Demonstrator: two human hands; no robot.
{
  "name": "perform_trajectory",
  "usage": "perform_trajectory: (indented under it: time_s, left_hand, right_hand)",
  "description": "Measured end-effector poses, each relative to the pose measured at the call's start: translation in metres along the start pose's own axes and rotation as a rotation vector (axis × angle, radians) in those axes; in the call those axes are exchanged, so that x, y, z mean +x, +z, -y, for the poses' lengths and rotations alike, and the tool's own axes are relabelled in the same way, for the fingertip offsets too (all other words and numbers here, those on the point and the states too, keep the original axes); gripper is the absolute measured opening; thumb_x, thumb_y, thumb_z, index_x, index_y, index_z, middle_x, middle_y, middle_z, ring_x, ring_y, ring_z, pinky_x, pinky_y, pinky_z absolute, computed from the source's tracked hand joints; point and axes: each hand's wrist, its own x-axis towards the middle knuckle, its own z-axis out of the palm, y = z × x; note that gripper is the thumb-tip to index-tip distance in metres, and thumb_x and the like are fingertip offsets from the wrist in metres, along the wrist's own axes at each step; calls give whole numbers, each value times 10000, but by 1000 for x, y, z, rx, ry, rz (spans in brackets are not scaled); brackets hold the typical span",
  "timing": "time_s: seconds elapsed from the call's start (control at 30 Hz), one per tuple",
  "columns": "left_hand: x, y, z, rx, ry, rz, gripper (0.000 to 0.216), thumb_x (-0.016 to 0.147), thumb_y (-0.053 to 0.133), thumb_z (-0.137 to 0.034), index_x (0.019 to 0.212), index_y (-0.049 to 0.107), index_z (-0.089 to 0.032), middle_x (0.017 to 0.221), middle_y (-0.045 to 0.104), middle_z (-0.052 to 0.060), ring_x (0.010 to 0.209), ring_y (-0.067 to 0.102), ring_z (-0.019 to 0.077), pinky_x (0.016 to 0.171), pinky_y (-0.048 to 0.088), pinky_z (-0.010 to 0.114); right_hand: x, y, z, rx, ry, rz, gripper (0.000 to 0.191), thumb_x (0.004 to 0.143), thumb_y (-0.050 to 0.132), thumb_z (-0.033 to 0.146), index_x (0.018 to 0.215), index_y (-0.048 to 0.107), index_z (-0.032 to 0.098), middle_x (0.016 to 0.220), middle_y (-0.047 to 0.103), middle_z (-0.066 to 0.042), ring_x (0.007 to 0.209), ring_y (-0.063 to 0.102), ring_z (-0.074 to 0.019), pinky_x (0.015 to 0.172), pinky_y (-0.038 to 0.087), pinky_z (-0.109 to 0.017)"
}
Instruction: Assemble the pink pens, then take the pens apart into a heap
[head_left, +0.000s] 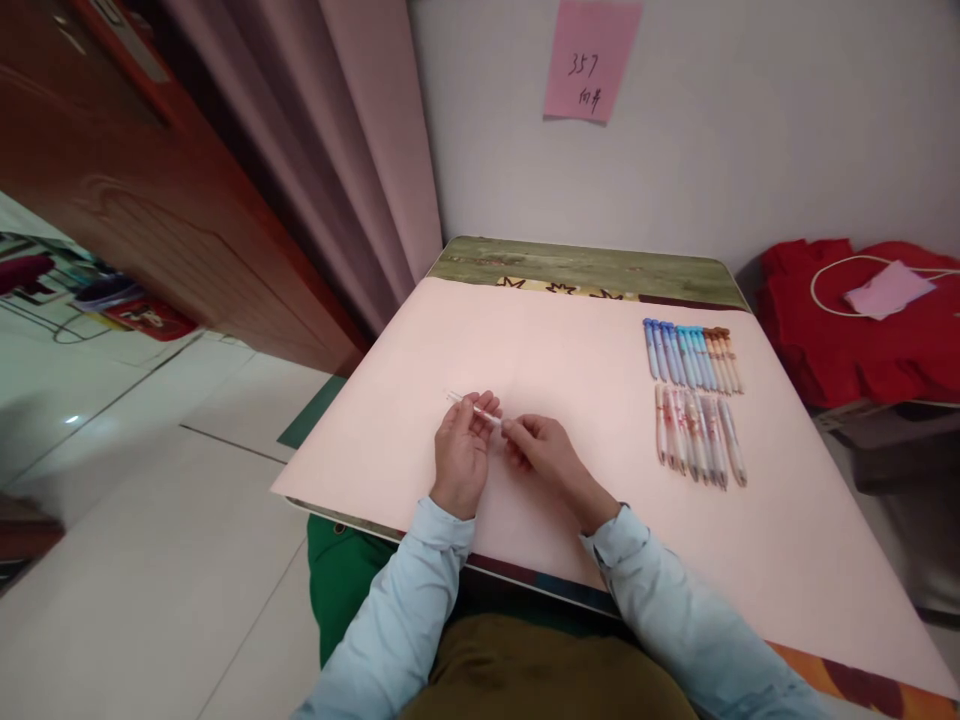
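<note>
Between my hands, over the middle of the paper-covered table, is a slim whitish pen (478, 410), slanting from upper left to lower right. My left hand (461, 455) is palm up, its thumb and fingers closed round the pen's barrel. The fingertips of my right hand (546, 452) pinch its lower right end. Whether the pen is whole or only a barrel is too small to tell. To the right lies an upper row of pens with blue, light blue and brown tops (691, 355). Below it is a second row of pale patterned pens (694, 435).
Pink paper (360, 400) covers most of the table (585, 258). A pink note (592, 62) is stuck on the wall. A red cloth item (862, 330) with another pink note stands to the right. At left are a curtain (360, 130) and a brown wooden door (172, 200).
</note>
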Motion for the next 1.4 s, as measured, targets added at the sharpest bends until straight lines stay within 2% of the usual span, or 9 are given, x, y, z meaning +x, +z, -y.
perform_trajectory:
  time_s: [0.13, 0.23, 0.33, 0.5, 0.7, 0.9, 1.1, 1.23, 1.4]
  left_hand:
    - [-1, 0, -2, -45, -4, -81, 129, 952, 561, -265, 987, 605, -149, 1068, 715, 121, 988, 704, 196, 995, 513, 412]
    - [-1, 1, -4, -41, -2, -83, 124, 954, 561, -258, 991, 597, -145, 1109, 706, 137, 1007, 703, 202, 997, 513, 408]
    - [-1, 2, -6, -23, -6, -70, 136, 948, 571, -257, 999, 601, -134, 1105, 704, 152, 1003, 705, 208, 998, 513, 412]
    - [-1, 2, -10, -39, -4, -102, 110, 956, 556, -227, 976, 599, -128, 1055, 714, 155, 994, 711, 220, 990, 524, 428]
    - [-2, 4, -11, -37, -18, -115, 114, 973, 513, -183, 978, 596, -106, 1013, 718, 153, 936, 725, 206, 977, 537, 408]
    - [3, 5, -14, -65, -12, -157, 124, 981, 486, -161, 962, 594, -102, 1007, 715, 160, 930, 727, 210, 946, 562, 401]
    - [9, -1, -20, -112, 3, -195, 129, 982, 466, -140, 936, 585, -116, 1001, 701, 146, 939, 713, 195, 912, 578, 383]
    - [19, -12, -31, -164, 81, -287, 160, 983, 437, -119, 904, 576, -125, 924, 681, 112, 860, 689, 140, 891, 568, 327]
    - [27, -27, -40, -118, 184, -316, 185, 959, 407, -91, 874, 562, -143, 838, 655, 79, 752, 642, 114, 785, 543, 282]
  right_hand:
    - [2, 1, -5, 42, -43, -54, 472, 629, 831, 445, 893, 519, 211, 658, 611, 50, 514, 572, -118, 472, 470, -232]
    - [1, 1, -1, 8, 10, -14, 421, 774, 703, 555, 920, 569, 183, 643, 619, 20, 489, 578, -122, 445, 471, -236]
    - [0, 1, 3, -9, 76, 11, 486, 913, 489, 602, 765, 599, 153, 558, 582, -7, 423, 526, -102, 411, 430, -225]
    - [1, 2, 1, 1, 8, -22, 360, 748, 767, 445, 878, 569, 174, 659, 645, 6, 506, 594, -113, 474, 480, -221]
    - [2, 3, -3, -48, 61, 17, 401, 920, 507, 510, 748, 595, 159, 568, 593, -7, 437, 546, -104, 429, 447, -219]
    - [4, 3, -8, -38, -35, -44, 273, 782, 711, 381, 929, 583, 189, 625, 634, 29, 486, 578, -118, 489, 475, -233]
    - [1, 1, -1, -123, -22, -20, 278, 871, 582, 419, 725, 596, 183, 529, 572, 22, 467, 558, -121, 504, 459, -245]
    - [-2, 3, 3, -75, 26, -115, 161, 819, 624, 336, 794, 605, 178, 544, 589, 25, 479, 563, -122, 507, 468, -240]
    - [-2, 5, -2, 78, -29, -240, 241, 798, 645, 422, 851, 595, 192, 569, 566, 43, 502, 554, -123, 485, 465, -235]
